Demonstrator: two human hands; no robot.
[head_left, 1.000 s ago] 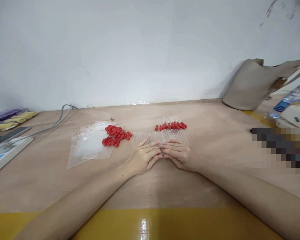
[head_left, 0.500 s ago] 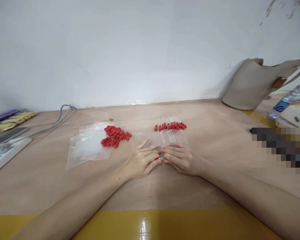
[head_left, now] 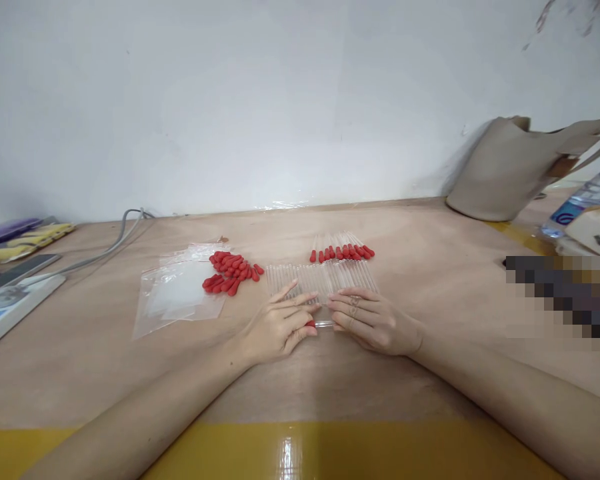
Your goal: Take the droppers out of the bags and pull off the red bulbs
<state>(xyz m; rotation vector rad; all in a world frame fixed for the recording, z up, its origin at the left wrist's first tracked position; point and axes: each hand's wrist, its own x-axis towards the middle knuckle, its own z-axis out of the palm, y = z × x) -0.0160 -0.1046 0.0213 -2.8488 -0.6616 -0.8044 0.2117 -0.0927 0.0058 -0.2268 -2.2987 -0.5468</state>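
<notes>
Between thumb and fingers, my left hand (head_left: 280, 328) pinches a red rubber dropper bulb (head_left: 311, 324). My right hand (head_left: 375, 325) grips a clear glass tube (head_left: 324, 325), whose left end meets that bulb; its right part is hidden by my fingers. Just beyond both hands lies a row of bare glass tubes (head_left: 283, 277), side by side, partly covered by my fingers. Farther back, several droppers with red bulbs (head_left: 343, 252) lie in a row, bulbs toward me. To the left is a pile of loose red bulbs (head_left: 230, 267).
Clear plastic zip bags (head_left: 173, 293) lie under and left of the bulb pile. A power strip (head_left: 20, 310), a phone (head_left: 23, 268) and a grey cable (head_left: 110, 252) occupy the far left. A beige bag (head_left: 495, 170) and a plastic bottle (head_left: 583, 200) stand at the right.
My hands have come slightly toward me and a little farther apart, so more of the held tube and red bulb shows. The other things stay where they were.
</notes>
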